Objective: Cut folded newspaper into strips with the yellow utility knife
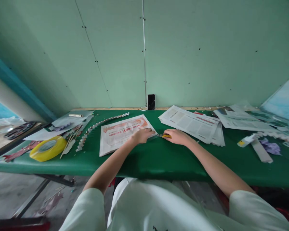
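Note:
A folded newspaper (118,134) with a red and orange printed heading lies at a slant on the green table in front of me. My left hand (143,135) rests over its right edge with the fingers curled on the paper. Just to the right, my right hand (177,136) is closed around a small tool with a yellow handle (167,136). Its metal end points left and meets the newspaper's right corner; whether it is scissors or a knife is too small to tell.
More newspaper sheets (190,123) lie fanned on the right. A phone (151,102) leans upright against the wall. Left are a twisted paper strip (86,136), thin sticks (71,141) and a yellow tape roll (48,148). A white glue bottle (247,140) lies far right near crumpled purple paper (270,147).

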Motion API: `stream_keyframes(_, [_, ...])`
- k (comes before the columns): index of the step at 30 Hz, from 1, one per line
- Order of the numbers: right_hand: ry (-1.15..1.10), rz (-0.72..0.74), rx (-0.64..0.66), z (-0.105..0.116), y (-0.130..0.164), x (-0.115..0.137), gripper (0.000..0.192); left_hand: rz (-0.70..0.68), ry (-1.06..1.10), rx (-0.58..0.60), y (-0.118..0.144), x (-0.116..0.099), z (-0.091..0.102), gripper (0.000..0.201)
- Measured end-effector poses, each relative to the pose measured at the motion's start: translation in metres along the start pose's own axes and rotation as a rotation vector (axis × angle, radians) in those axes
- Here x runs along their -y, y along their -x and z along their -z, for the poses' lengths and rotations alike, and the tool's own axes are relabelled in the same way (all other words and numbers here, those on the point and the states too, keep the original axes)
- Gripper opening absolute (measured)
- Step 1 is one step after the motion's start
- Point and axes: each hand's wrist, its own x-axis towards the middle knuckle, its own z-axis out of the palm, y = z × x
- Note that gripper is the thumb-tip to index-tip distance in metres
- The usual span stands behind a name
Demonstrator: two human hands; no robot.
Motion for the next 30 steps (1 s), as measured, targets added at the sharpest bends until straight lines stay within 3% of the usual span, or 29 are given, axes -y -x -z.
stream_keyframes(3, [0.007, -0.003, 0.008, 0.000, 0.000, 0.000, 0.031, 0.033, -0.075, 0.052, 0.001, -0.006, 0.004, 0.062])
stream_keyframes(9, [0.021, 0.002, 0.005, -0.001, 0.000, 0.000, 0.030, 0.188, -0.093, 0.046, -0.002, -0.008, 0.010, 0.031])
stream_keyframes(22, [-0.004, -0.006, 0.021, 0.000, 0.000, 0.005, 0.033, 0.257, -0.078, 0.046, -0.004, -0.011, 0.026, 0.022])
stream_keyframes(26, [-0.018, -0.009, 0.026, 0.001, 0.001, 0.005, 0.033, 0.273, -0.066, 0.031, 0.011, -0.012, 0.027, 0.024])
stream_keyframes(30, [-0.036, -0.004, 0.034, 0.002, 0.001, 0.008, 0.034, 0.383, -0.044, 0.007, 0.039, -0.007, 0.020, 0.028])
